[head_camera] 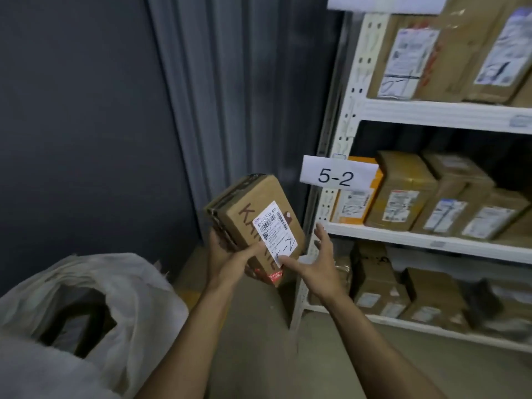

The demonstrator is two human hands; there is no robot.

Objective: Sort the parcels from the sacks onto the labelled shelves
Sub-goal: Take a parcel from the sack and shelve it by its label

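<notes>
Plainly the white metal shelving (pixel 431 113) fills the right of the frame. Its middle shelf (pixel 431 239), flagged by the "5-2" tag (pixel 336 175), is packed with cardboard boxes (pixel 403 194) standing side by side, so pushing another in could, I judge, jam it or knock a neighbour. The white sack (pixel 138 286) gapes at lower left, its mouth too dark to show what lies inside. At centre the brown cardboard parcel (pixel 253 205) is held tilted in the air, just left of the shelf post. Only the left hand (pixel 227 254) grips it, from below with the thumb across the front, so it could slip. The right hand (pixel 319 263) is spread with straight fingers, one fingertip at the lower corner of the shipping label (pixel 273 228). That finger partly covers the handwritten mark (pixel 286 244), which ends in "-2"; its first character is unclear, and a misreading would send the parcel to the wrong shelf. The shelves run off the right edge, the box labels are blurred, and a top tag is cut off.
</notes>
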